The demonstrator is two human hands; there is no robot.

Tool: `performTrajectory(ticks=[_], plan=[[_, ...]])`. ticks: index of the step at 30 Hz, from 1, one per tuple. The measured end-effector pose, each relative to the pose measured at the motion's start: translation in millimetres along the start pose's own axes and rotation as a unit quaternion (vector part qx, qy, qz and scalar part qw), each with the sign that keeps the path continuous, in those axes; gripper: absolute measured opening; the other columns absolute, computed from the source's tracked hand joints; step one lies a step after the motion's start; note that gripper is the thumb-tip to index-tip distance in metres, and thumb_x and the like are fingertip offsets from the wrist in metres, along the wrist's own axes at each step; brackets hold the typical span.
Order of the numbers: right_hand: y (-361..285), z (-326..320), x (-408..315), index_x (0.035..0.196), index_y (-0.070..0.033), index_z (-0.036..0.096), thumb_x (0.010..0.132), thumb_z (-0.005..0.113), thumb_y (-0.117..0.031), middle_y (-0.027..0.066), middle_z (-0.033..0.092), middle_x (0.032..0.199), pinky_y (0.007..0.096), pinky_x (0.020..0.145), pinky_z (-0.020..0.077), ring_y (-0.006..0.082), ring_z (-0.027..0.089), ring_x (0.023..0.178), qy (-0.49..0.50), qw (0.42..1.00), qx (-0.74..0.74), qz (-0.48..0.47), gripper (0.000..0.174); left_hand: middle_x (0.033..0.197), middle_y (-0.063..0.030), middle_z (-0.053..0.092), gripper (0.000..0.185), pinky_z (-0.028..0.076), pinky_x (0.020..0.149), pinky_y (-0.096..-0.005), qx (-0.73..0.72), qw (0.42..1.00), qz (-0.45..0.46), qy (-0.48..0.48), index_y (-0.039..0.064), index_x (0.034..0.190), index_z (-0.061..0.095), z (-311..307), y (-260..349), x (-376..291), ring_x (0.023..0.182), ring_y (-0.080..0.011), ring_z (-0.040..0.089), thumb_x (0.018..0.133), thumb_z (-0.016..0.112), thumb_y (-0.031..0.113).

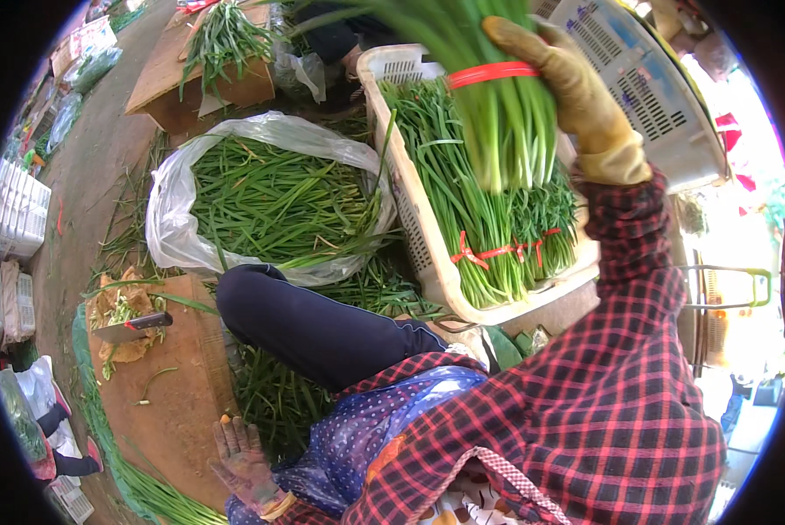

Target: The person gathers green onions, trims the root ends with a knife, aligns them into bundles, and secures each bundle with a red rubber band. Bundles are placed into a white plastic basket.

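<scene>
My right hand [563, 85], in a worn yellow glove, grips a bundle of garlic chives [497, 125] bound with red tape; leaves point up and pale stem ends hang down. It is over a white plastic crate [458, 298] holding more chive bundles [432, 170] tied with red tape. My left hand [245, 459], in a stained glove, lies with fingers spread and nothing in it, at the edge of a wooden board [169, 374]. A knife [130, 327] with a dark handle rests on the board beside chopped stem pieces [123, 305].
A clear plastic bag [169, 216] full of loose green leaves stands left of the crate. Another white crate [655, 85] is tilted at upper right. A wooden box [169, 72] bears more greens. Loose chives [169, 502] lie along the board's lower edge. Stacked crates [18, 203] stand far left.
</scene>
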State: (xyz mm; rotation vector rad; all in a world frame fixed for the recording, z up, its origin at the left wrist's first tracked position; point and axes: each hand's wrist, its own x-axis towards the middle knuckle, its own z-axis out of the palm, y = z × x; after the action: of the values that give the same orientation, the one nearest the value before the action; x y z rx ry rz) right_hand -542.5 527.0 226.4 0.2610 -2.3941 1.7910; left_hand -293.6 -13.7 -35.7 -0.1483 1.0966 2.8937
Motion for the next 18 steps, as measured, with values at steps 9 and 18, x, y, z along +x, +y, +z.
performTrajectory(ticks=[9, 18], plan=[[201.7, -64.8, -163.4, 0.135, 0.004, 0.046, 0.070, 0.087, -0.028, 0.0194, 0.066, 0.118, 0.0351, 0.096, 0.0494, 0.0281, 0.064, 0.109, 0.085, 0.890, -0.309, 0.325, 0.084, 0.148, -0.0152, 0.043, 0.062, 0.037, 0.112, -0.0461, 0.048, 0.982, -0.059, 0.171, 0.001, 0.147, 0.036, 1.3, -1.3, -1.0, 0.134, -0.0297, 0.044, 0.103, 0.040, 0.045], [219.7, -74.7, -175.5, 0.146, 0.011, 0.027, 0.072, 0.079, -0.057, 0.0230, 0.055, 0.135, 0.0323, 0.107, 0.0394, 0.0300, 0.053, 0.126, 0.063, 0.864, -0.198, 0.458, 0.113, 0.146, -0.0152, 0.046, 0.059, 0.039, 0.110, -0.0476, 0.103, 0.954, -0.088, 0.266, 0.002, 0.144, 0.039, 1.7, -4.5, 7.9, 0.132, -0.0312, 0.046, 0.103, 0.042, 0.044]])
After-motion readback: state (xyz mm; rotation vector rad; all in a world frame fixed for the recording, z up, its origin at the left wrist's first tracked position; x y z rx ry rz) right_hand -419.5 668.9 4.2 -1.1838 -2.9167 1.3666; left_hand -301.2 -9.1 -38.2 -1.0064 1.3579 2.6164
